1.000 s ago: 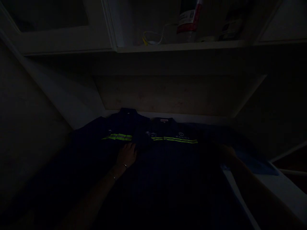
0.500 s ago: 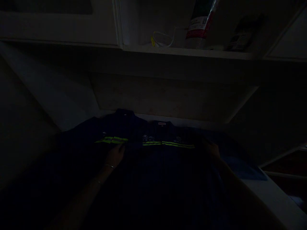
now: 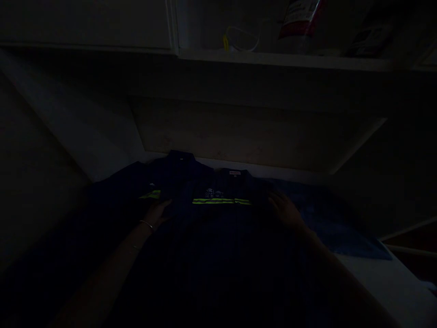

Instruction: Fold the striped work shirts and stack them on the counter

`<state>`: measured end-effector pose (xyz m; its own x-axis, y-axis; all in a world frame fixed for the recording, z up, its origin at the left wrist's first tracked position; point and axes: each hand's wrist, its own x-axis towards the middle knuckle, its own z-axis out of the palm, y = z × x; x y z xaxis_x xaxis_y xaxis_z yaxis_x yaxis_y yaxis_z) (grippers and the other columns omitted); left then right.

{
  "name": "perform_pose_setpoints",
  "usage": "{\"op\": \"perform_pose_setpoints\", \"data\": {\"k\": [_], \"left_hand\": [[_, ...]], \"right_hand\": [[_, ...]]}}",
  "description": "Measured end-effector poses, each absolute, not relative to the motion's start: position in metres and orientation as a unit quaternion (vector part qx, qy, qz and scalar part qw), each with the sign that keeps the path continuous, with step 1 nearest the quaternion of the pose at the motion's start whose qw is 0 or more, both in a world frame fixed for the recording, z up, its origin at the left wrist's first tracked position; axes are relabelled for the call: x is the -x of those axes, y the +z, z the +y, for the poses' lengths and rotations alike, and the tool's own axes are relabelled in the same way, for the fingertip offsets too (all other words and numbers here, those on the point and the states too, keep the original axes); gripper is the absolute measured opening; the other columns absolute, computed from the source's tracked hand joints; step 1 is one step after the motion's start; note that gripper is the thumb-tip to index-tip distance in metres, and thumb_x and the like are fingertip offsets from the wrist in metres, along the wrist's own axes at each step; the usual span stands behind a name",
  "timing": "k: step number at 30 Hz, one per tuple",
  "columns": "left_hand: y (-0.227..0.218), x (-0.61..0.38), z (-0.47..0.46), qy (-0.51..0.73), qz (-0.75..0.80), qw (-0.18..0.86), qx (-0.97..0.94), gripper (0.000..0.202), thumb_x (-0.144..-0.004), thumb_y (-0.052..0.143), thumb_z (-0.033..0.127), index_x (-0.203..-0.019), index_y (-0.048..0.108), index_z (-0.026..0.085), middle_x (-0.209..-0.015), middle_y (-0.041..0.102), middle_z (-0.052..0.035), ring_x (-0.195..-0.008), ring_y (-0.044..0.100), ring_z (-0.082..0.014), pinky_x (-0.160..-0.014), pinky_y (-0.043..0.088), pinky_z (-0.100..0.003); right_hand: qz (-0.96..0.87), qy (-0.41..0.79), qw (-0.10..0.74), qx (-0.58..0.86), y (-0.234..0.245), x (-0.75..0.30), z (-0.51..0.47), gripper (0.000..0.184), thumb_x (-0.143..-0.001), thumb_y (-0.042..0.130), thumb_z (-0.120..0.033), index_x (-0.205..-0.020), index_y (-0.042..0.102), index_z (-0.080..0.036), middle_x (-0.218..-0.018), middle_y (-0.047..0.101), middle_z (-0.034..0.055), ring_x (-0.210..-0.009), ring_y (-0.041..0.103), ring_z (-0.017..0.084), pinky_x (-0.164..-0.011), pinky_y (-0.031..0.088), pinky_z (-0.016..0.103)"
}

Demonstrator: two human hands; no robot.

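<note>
A dark blue work jacket (image 3: 218, 228) with a yellow-green reflective strip and a collar label lies spread in front of me. Its right side appears turned inward, covering the strip's right end. My right hand (image 3: 286, 210) rests on that side, fingers stretched toward the middle. At the jacket's left edge is my left hand (image 3: 157, 213), thumb and fingers apart, a bracelet on the wrist. Another dark blue jacket (image 3: 177, 166), also with a reflective strip, lies to the left, partly underneath. Deep shadow hides the lower parts of the cloth.
Above hangs a shelf (image 3: 273, 58) holding a white loop with a yellow tag (image 3: 226, 43) and a red-labelled bottle (image 3: 300, 20). A blue sheet-like item (image 3: 358, 243) lies on the white surface (image 3: 382, 278) at right. Panels enclose the back and sides.
My right hand has moved left, and the jacket's right side now covers part of the strip and a chest logo. My left hand has shifted slightly left, its fingers now spread. The view has tilted down.
</note>
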<state>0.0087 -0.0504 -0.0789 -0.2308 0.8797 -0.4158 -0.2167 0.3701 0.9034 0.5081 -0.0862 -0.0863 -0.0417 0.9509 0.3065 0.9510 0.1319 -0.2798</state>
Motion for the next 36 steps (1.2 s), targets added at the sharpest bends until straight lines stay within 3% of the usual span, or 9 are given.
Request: {"op": "perform_pose_setpoints", "data": {"k": [3,5,8,13,19,22,26,30,36], "left_hand": [[-0.079,-0.012,-0.049,0.505,0.608,0.531,-0.305,0.039,-0.067,0.074,0.021,-0.104,0.065,0.023,-0.101,0.073,-0.0041,-0.088,0.069,-0.0219,-0.073,0.058,-0.036],[-0.073,-0.016,-0.048,0.515,0.596,0.519,-0.332,0.04,-0.068,0.073,0.024,-0.107,0.065,0.023,-0.102,0.073,-0.0036,-0.09,0.068,-0.0218,-0.079,0.057,-0.036],[-0.053,-0.029,-0.049,0.486,0.595,0.466,-0.438,0.045,-0.071,0.073,0.033,-0.114,0.065,0.022,-0.11,0.072,-0.0055,-0.099,0.067,-0.025,-0.091,0.053,-0.039],[-0.02,-0.088,-0.057,0.41,0.538,0.389,-0.625,0.053,-0.078,0.064,0.037,-0.128,0.058,0.019,-0.129,0.064,-0.0078,-0.118,0.058,-0.0273,-0.106,0.043,-0.043],[-0.026,-0.151,-0.058,0.311,0.425,0.505,-0.684,0.065,-0.086,0.054,0.047,-0.141,0.042,0.014,-0.134,0.059,-0.0156,-0.108,0.065,-0.025,-0.092,0.053,-0.04],[-0.048,-0.152,-0.051,0.29,0.461,0.339,-0.767,0.059,-0.091,0.045,0.047,-0.138,0.047,0.012,-0.141,0.053,-0.0162,-0.128,0.051,-0.0253,-0.11,0.039,-0.042],[-0.087,-0.143,-0.054,0.144,0.487,0.127,-0.852,0.053,-0.095,0.036,0.049,-0.14,0.048,0.021,-0.152,0.042,-0.0083,-0.143,0.031,-0.0285,-0.119,0.013,-0.057],[-0.11,-0.141,-0.062,0.108,0.498,0.067,-0.858,0.055,-0.097,0.026,0.051,-0.142,0.044,0.025,-0.153,0.038,-0.0055,-0.143,0.03,-0.0257,-0.119,0.01,-0.056],[-0.112,-0.141,-0.06,0.115,0.496,0.059,-0.858,0.055,-0.097,0.025,0.052,-0.142,0.044,0.026,-0.153,0.04,-0.0032,-0.143,0.031,-0.0244,-0.119,0.012,-0.052]], "right_hand": [[-0.697,-0.018,0.086,0.712,-0.106,-0.507,-0.081,0.052,-0.097,0.03,-0.048,-0.142,0.045,-0.027,-0.152,0.039,0.0068,-0.138,0.036,0.027,-0.111,0.031,0.052],[-0.691,-0.009,0.016,0.723,-0.12,-0.505,-0.083,0.048,-0.098,0.03,-0.043,-0.142,0.044,-0.031,-0.154,0.036,0.0044,-0.141,0.03,0.027,-0.11,0.027,0.057],[-0.704,-0.015,-0.025,0.71,-0.131,-0.503,-0.087,0.047,-0.098,0.028,-0.038,-0.142,0.044,-0.034,-0.156,0.032,0.0011,-0.144,0.024,0.026,-0.111,0.022,0.058],[-0.7,-0.02,-0.001,0.714,-0.127,-0.502,-0.09,0.05,-0.098,0.026,-0.042,-0.144,0.041,-0.031,-0.156,0.032,0.0044,-0.143,0.026,0.026,-0.111,0.023,0.057],[-0.701,-0.001,-0.009,0.713,-0.12,-0.498,-0.092,0.047,-0.099,0.025,-0.04,-0.141,0.045,-0.034,-0.156,0.032,0.0007,-0.144,0.024,0.026,-0.111,0.021,0.059],[-0.686,0.005,0.005,0.728,-0.118,-0.496,-0.093,0.049,-0.099,0.024,-0.044,-0.144,0.041,-0.033,-0.156,0.032,0.0021,-0.143,0.025,0.026,-0.112,0.022,0.058],[-0.68,0.004,0.012,0.733,-0.117,-0.495,-0.092,0.052,-0.099,0.024,-0.047,-0.146,0.039,-0.03,-0.157,0.031,0.0036,-0.143,0.026,0.026,-0.112,0.023,0.056],[-0.677,0.008,0.019,0.735,-0.118,-0.496,-0.091,0.052,-0.099,0.025,-0.048,-0.146,0.039,-0.029,-0.156,0.032,0.0037,-0.143,0.026,0.025,-0.113,0.022,0.055],[-0.675,0.003,0.029,0.737,-0.119,-0.497,-0.091,0.052,-0.099,0.024,-0.049,-0.145,0.041,-0.031,-0.155,0.034,0.0024,-0.142,0.027,0.024,-0.113,0.022,0.055]]}}
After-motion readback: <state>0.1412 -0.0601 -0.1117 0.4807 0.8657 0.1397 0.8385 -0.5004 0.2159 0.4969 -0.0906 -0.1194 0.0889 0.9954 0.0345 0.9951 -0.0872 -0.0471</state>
